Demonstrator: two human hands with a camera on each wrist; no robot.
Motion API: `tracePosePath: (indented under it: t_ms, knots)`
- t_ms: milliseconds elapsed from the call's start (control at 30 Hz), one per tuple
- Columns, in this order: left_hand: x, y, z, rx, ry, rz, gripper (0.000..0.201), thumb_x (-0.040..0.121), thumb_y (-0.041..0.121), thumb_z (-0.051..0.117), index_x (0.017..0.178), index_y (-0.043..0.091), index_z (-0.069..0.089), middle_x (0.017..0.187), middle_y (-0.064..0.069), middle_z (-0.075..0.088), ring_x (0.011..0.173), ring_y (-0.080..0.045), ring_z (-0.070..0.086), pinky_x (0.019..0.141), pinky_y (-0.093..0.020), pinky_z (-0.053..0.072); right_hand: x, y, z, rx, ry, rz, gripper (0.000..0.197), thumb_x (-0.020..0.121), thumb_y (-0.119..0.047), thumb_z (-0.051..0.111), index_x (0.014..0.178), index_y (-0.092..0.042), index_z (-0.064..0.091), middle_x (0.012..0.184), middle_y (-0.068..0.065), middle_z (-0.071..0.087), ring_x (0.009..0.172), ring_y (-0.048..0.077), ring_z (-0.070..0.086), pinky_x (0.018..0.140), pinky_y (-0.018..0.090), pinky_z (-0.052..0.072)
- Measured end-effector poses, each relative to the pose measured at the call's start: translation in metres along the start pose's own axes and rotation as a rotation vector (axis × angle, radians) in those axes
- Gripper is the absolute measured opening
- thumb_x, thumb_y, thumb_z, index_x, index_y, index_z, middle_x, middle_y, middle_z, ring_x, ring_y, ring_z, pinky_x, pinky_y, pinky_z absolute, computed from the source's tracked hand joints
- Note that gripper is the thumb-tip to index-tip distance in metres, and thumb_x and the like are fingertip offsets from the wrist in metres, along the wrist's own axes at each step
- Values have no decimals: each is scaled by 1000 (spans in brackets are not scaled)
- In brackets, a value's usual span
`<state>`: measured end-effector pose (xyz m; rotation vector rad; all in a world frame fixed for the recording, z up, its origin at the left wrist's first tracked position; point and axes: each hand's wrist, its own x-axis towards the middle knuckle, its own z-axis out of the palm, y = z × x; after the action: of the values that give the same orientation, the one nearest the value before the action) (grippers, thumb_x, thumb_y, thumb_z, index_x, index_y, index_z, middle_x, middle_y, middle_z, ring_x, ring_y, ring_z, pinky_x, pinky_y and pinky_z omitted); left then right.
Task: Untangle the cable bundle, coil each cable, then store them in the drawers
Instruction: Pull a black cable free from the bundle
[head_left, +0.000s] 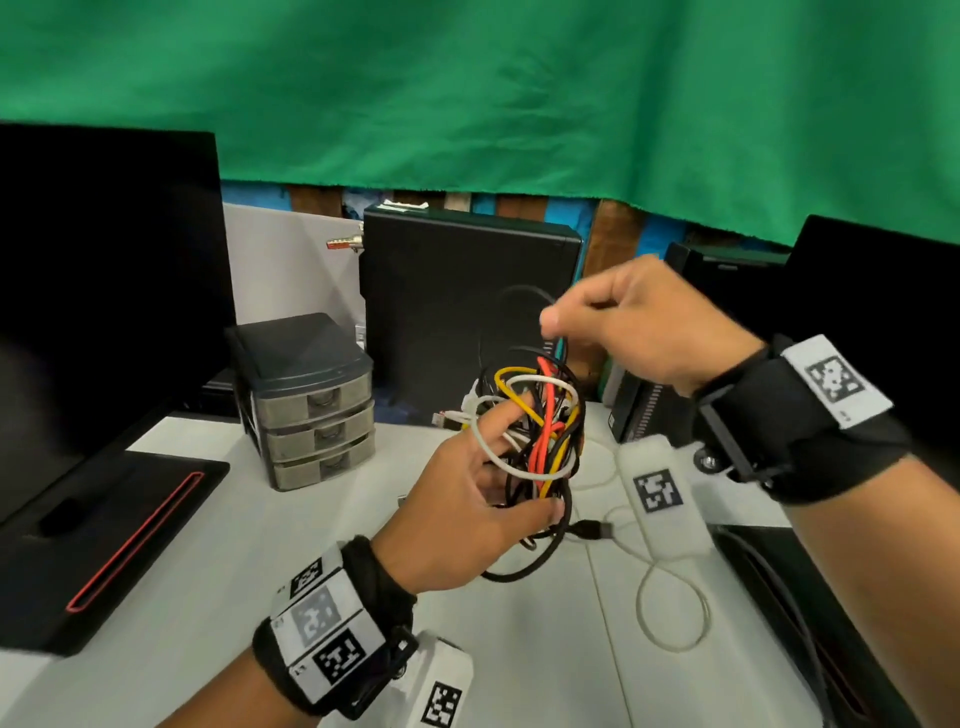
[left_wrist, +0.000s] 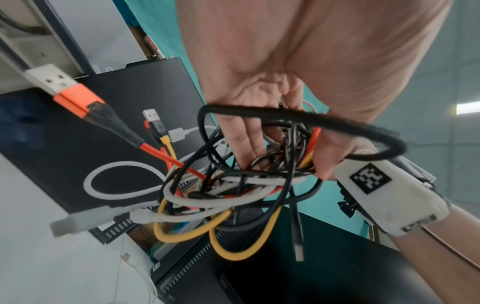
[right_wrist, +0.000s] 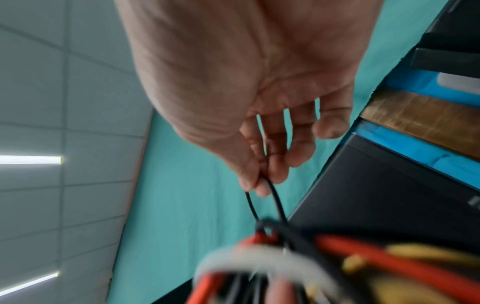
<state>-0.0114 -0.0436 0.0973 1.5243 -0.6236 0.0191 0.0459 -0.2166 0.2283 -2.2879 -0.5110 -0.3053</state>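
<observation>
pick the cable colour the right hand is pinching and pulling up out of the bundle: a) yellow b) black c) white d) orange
b, the right hand pinches a thin black cable loop between thumb and fingertips above the cable bundle, which the left hand grips.

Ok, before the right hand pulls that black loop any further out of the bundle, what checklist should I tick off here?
1. Left hand grips the cable bundle off the table: ok.
2. Right hand pinches only one thin black cable: ok.
3. Black loop's path through the bundle is free of knots: cannot tell, strands cross tightly.
4. Loose connector ends, like the orange USB plug, hang clear of snags: cannot tell.
5. Drawer unit within reach, left of the bundle: ok, though all three drawers are shut.
6. White cable already lying separate on the table: ok.
</observation>
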Motion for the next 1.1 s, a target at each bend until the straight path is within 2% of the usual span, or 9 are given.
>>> tracePosePath:
  t_ms: [167, 333, 400, 533, 700, 800, 967, 1033, 1100]
  knots:
    - [3, 5, -9, -104, 2, -11, 72, 72, -8, 70, 133, 26, 52, 117, 8, 73, 100, -16, 72, 86, -28, 57, 27, -11, -23, -86, 135, 40, 27, 97, -17, 63, 71, -9, 68, 64, 1, 71, 48, 4, 63, 45, 15, 45]
    - [7, 18, -29, -282, 45, -56, 61, 65, 30, 72, 124, 16, 61, 111, -8, 73, 97, -26, 72, 78, -31, 56, 27, -27, 2, 248, 118, 195, 29, 104, -13, 48, 76, -10, 50, 52, 6, 66, 40, 15, 64, 33, 17, 42]
    - [6, 15, -28, -234, 106, -73, 55, 69, 27, 81, 119, 12, 63, 110, -10, 74, 101, -30, 71, 81, -33, 58, 21, -24, 17, 214, 72, 172, 31, 104, -12, 47, 74, -9, 50, 46, 4, 63, 33, 12, 58, 30, 16, 35]
    - [4, 12, -17, -180, 118, -139, 41, 82, 9, 78, 119, 12, 61, 108, -17, 73, 100, -47, 67, 81, -46, 59, 31, -4, 14, -43, 211, 91, 32, 100, -12, 52, 69, -4, 55, 54, 10, 61, 36, 7, 54, 40, 20, 40]
    - [5, 19, -19, -166, 60, -97, 40, 83, -1, 71, 119, 13, 61, 108, -12, 74, 95, -30, 73, 79, -40, 62, 51, 26, -32, -305, 629, 142, 22, 93, -23, 57, 76, -9, 60, 78, 16, 63, 80, 32, 62, 64, 32, 39]
    - [10, 17, -29, -380, 177, -163, 34, 73, 6, 71, 104, 21, 72, 105, -14, 75, 87, -28, 73, 63, -33, 61, 33, 34, -24, -509, 432, 68, 23, 92, -31, 54, 108, -16, 60, 108, 12, 68, 103, 36, 61, 86, 43, 50]
    - [16, 12, -56, -518, 269, -250, 40, 69, 4, 71, 108, 14, 71, 89, -18, 68, 58, -23, 62, 42, -24, 51, -17, 12, 9, -525, -62, -260, 47, 96, -61, 44, 130, -31, 57, 127, -12, 62, 122, 8, 52, 117, 50, 25]
    - [16, 11, -62, -518, 255, -262, 41, 69, 6, 63, 110, 10, 68, 75, -15, 64, 44, -19, 56, 37, -22, 47, -26, 7, 16, -537, -151, -293, 32, 99, -48, 51, 123, -30, 61, 108, -12, 68, 102, 4, 59, 109, 37, 34]
    - [13, 15, -67, -556, 206, -274, 36, 69, 6, 58, 104, 5, 66, 54, -10, 53, 33, -16, 45, 34, -19, 37, -27, 9, 15, -477, -81, -389, 22, 102, -34, 52, 102, -21, 70, 84, -7, 70, 77, 9, 62, 82, 33, 49]
